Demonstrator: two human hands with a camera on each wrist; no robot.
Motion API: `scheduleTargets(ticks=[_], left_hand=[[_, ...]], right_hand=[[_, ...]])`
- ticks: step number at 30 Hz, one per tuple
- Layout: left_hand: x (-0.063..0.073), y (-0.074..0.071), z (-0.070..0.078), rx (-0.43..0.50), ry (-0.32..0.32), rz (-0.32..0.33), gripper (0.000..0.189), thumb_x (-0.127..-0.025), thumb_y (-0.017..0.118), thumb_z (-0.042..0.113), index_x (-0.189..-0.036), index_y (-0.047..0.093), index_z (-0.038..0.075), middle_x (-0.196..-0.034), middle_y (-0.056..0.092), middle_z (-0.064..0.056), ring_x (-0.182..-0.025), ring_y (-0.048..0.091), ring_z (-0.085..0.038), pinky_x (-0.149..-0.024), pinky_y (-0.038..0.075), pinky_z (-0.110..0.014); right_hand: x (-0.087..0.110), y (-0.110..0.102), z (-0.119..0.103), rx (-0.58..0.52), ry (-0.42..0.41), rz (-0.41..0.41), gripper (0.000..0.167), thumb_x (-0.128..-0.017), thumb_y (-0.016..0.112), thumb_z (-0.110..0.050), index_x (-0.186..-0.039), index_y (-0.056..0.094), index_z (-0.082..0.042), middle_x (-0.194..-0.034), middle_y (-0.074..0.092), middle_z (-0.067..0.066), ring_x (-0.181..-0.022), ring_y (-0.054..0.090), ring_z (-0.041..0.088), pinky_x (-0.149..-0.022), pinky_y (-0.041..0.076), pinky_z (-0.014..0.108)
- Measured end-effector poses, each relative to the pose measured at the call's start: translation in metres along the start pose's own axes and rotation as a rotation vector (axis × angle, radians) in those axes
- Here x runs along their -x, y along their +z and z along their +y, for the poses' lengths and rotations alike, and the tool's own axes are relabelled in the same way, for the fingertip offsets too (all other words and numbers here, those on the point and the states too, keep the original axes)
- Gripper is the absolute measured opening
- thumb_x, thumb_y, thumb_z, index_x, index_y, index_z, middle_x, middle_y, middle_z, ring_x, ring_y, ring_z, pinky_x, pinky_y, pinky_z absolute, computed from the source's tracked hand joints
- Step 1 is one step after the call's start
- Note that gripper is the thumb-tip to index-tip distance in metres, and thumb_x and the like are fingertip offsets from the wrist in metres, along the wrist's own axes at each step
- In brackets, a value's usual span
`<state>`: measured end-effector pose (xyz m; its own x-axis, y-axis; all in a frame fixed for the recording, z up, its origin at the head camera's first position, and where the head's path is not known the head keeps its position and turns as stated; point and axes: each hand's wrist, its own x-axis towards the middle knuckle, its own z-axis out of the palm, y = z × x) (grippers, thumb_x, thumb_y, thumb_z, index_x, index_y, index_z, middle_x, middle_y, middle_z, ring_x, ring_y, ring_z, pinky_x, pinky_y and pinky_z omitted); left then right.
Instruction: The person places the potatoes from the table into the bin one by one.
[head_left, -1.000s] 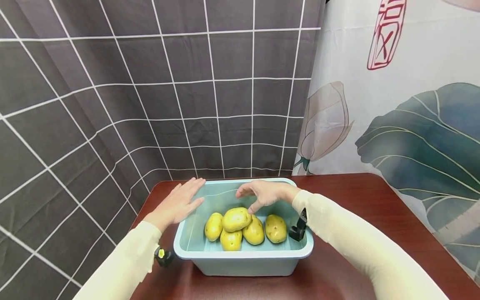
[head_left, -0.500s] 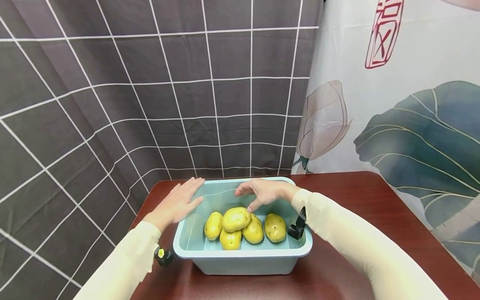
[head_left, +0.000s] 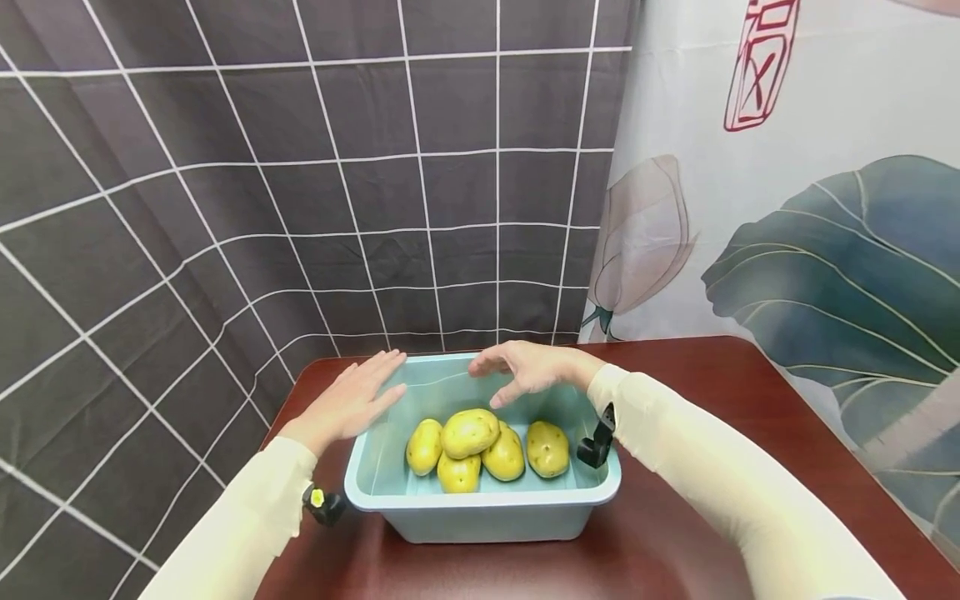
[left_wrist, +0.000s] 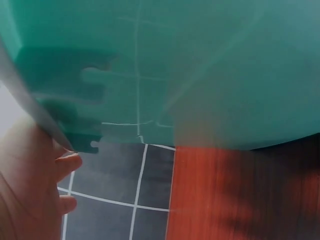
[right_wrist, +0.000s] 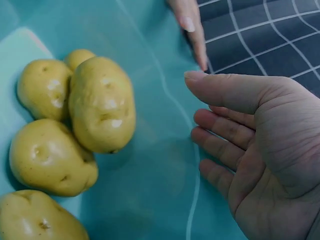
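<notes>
Several yellow potatoes lie in a light blue plastic basin (head_left: 483, 501). One potato (head_left: 470, 433) rests on top of the others, and another potato (head_left: 547, 449) sits apart at the right. Over the basin's back half hovers my right hand (head_left: 531, 368), fingers loosely bent. In the right wrist view a gap separates that hand from the top potato (right_wrist: 104, 105), and it holds nothing. My left hand (head_left: 349, 404) lies along the basin's left rim with its fingers extended. The left wrist view shows the basin's outer wall (left_wrist: 225, 75) close to this hand.
The basin stands on a reddish-brown table (head_left: 690, 392). Behind and to the left hangs a dark grey curtain (head_left: 457, 192) with white grid lines. A white cloth (head_left: 675, 92) printed with lotus shapes hangs at the right.
My right hand has lifted slightly, and its thumb now stands a little farther from the top potato. The head view has shifted slightly. My left hand stays at the rim.
</notes>
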<state>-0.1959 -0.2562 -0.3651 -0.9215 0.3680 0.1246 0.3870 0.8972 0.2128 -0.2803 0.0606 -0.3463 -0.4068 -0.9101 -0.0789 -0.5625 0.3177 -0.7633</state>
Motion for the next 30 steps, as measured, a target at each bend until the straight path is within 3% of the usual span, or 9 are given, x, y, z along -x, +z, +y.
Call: scheduleTargets(ticks=[7,15,24,30], left_hand=[[0.002,-0.01,-0.002,0.015,-0.005,0.01,0.066,-0.098,0.038,0.055,-0.148,0.038,0.012,-0.153,0.035,-0.011,-0.142,0.026,-0.031,-0.113,0.02,-0.056],[0.013,-0.022,-0.012,-0.005,-0.019,0.049,0.065,-0.098,0.041,0.053,-0.147,0.04,0.01,-0.151,0.037,-0.014,-0.141,0.028,-0.034,-0.111,0.022,-0.058],[0.038,-0.024,-0.025,-0.037,-0.055,0.066,0.065,-0.099,0.042,0.051,-0.147,0.039,0.008,-0.15,0.037,-0.017,-0.14,0.028,-0.038,-0.111,0.019,-0.059],[0.057,-0.03,-0.032,-0.053,-0.094,0.084,0.065,-0.099,0.043,0.051,-0.146,0.04,0.007,-0.15,0.035,-0.02,-0.14,0.025,-0.041,-0.109,0.019,-0.062]], right_hand=[[0.016,-0.016,-0.013,0.009,-0.011,0.057,0.066,-0.082,0.077,-0.022,-0.137,0.048,-0.001,-0.14,0.05,0.013,-0.132,0.045,0.02,-0.111,0.032,0.035],[0.052,-0.036,-0.014,0.051,0.028,0.178,0.063,-0.084,0.075,-0.029,-0.138,0.048,-0.01,-0.14,0.051,0.004,-0.133,0.043,0.017,-0.11,0.033,0.04],[0.113,-0.046,-0.009,0.329,0.1,0.411,0.063,-0.084,0.073,-0.044,-0.137,0.051,-0.017,-0.136,0.054,0.001,-0.12,0.052,0.019,-0.09,0.045,0.044],[0.16,-0.042,0.004,0.44,0.175,0.536,0.067,-0.083,0.072,-0.047,-0.139,0.049,-0.018,-0.139,0.052,0.003,-0.124,0.048,0.025,-0.096,0.042,0.048]])
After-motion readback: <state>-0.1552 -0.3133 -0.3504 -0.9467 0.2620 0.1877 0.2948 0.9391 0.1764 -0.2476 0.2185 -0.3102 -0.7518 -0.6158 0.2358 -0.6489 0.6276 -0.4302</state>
